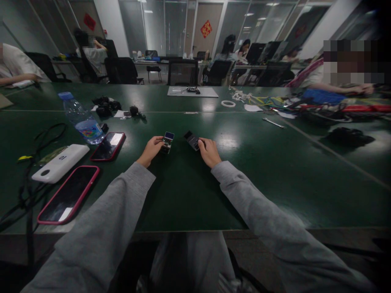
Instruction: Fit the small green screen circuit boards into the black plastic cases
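Note:
My left hand (151, 150) is closed on a small circuit board (167, 142), which has a little screen at its upper end. Opposite it, my right hand (209, 151) pinches the lower right end of a flat dark cover (191, 139). A narrow gap of green table (179, 179) separates the two pieces, and both are just over the tabletop or resting on it; I cannot tell which. The fingertips of my right hand are partly hidden by the hand itself.
Left: two red-edged phones (69, 194) (108, 146), a white power bank (61, 163), a water bottle (82, 118), black cables. Beyond: black parts (106, 106), a grey board (193, 92), a tape roll (228, 103). Right: a wrench (274, 123), tangled wires, a person's arms.

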Available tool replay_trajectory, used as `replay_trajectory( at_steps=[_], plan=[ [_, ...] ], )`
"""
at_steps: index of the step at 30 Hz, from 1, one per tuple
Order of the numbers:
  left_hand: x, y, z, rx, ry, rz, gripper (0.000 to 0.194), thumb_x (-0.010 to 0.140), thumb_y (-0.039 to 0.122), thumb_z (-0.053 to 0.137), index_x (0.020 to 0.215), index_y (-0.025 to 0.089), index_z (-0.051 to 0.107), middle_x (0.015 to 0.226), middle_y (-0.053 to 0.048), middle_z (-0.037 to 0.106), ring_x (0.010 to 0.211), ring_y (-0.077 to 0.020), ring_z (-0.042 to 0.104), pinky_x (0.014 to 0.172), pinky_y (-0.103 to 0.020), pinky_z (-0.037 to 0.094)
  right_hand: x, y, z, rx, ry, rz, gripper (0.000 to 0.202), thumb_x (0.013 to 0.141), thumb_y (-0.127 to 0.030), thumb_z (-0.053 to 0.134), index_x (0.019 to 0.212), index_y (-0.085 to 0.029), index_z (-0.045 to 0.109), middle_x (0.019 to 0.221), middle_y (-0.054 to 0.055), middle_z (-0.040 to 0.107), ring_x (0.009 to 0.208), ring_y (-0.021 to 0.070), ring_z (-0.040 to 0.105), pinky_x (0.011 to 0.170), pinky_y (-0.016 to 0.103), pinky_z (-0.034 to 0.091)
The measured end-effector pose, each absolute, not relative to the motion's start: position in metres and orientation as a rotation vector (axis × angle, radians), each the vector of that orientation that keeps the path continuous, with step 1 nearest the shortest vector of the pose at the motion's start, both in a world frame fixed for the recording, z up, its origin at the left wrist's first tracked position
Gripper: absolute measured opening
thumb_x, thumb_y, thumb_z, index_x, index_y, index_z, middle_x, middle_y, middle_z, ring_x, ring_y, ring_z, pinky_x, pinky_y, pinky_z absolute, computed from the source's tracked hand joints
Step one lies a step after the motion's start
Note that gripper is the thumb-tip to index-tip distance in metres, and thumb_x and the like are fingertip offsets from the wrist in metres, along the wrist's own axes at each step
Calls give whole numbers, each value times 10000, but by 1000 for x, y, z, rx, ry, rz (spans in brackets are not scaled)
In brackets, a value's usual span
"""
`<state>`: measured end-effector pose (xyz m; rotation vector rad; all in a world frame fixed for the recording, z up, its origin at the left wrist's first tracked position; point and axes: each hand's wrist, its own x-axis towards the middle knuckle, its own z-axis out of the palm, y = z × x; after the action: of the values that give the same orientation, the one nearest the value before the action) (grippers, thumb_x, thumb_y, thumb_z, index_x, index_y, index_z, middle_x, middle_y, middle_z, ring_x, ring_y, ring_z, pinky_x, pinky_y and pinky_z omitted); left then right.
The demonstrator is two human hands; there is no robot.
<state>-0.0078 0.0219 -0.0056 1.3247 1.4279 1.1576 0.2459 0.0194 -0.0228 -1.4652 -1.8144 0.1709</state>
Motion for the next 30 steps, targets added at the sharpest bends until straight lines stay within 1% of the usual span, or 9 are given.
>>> replay_trajectory(
  at_steps=[6, 10, 12, 14, 15, 17, 23, 27, 30],
  plan=[
    [-10, 23, -3, 1235, 1429, 1119, 329, 813, 185, 500, 1129, 143, 582, 1035, -97, 670, 922, -193, 641, 822, -330, 509, 247, 22, -27, -1544, -1786, 200, 525, 939, -493, 249, 1056, -137, 617, 1051, 152, 595, 1052, 276, 495, 918, 474, 386],
    [-6, 19, -1, 1342, 1442, 1111, 335, 845, 280, 488, 1140, 142, 567, 1065, -103, 657, 970, -203, 627, 855, -343, 493, 246, 19, -26, -1517, -1770, 179, 536, 916, -549, 291, 1080, -134, 588, 1063, 149, 585, 1045, 279, 487, 925, 473, 385],
    [-4, 17, -3, 1453, 1459, 1139, 431, 831, 370, 535, 1186, 127, 520, 1141, -130, 621, 1017, -209, 606, 877, -347, 480, 245, 17, -23, -1464, -1771, 149, 574, 884, -599, 351, 1116, -117, 559, 1071, 154, 576, 1031, 281, 484, 925, 460, 392],
    [-3, 15, -6, 1608, 1491, 1154, 588, 764, 432, 623, 1233, 113, 469, 1206, -162, 572, 1056, -220, 582, 897, -357, 466, 243, 14, -22, -1417, -1797, 102, 628, 838, -637, 433, 1156, -104, 528, 1084, 162, 560, 1026, 284, 479, 927, 453, 394],
    [-4, 14, -7, 1697, 1516, 1150, 653, 723, 441, 665, 1246, 110, 455, 1223, -172, 553, 1070, -228, 570, 908, -364, 458, 243, 13, -21, -1403, -1818, 75, 649, 815, -643, 472, 1173, -102, 515, 1091, 166, 551, 1030, 289, 474, 928, 457, 393],
    [-5, 12, -8, 1856, 1573, 1139, 708, 673, 425, 714, 1253, 115, 452, 1234, -177, 530, 1084, -240, 555, 923, -377, 444, 241, 12, -21, -1386, -1866, 29, 658, 787, -625, 529, 1197, -112, 495, 1108, 166, 535, 1046, 302, 462, 926, 474, 390],
    [-6, 6, -2, 1944, 1645, 1178, 578, 711, 325, 684, 1225, 155, 484, 1203, -138, 547, 1064, -228, 562, 912, -371, 442, 242, 11, -19, -1350, -1901, 31, 519, 819, -495, 517, 1178, -119, 507, 1102, 158, 547, 1034, 295, 474, 924, 476, 393],
    [-5, 11, -4, 1750, 1655, 1212, 419, 795, 309, 593, 1180, 158, 523, 1140, -120, 597, 1013, -208, 588, 884, -350, 456, 240, 8, -14, -1359, -1839, 200, 459, 863, -480, 449, 1146, -128, 534, 1078, 140, 582, 999, 276, 499, 904, 449, 421],
    [-6, 16, -9, 1643, 1665, 1194, 389, 813, 314, 565, 1172, 167, 530, 1113, -111, 619, 975, -197, 605, 857, -343, 464, 239, 7, -14, -1365, -1835, 273, 453, 887, -492, 402, 1146, -146, 535, 1087, 129, 584, 1011, 274, 498, 905, 451, 423]
  ],
)
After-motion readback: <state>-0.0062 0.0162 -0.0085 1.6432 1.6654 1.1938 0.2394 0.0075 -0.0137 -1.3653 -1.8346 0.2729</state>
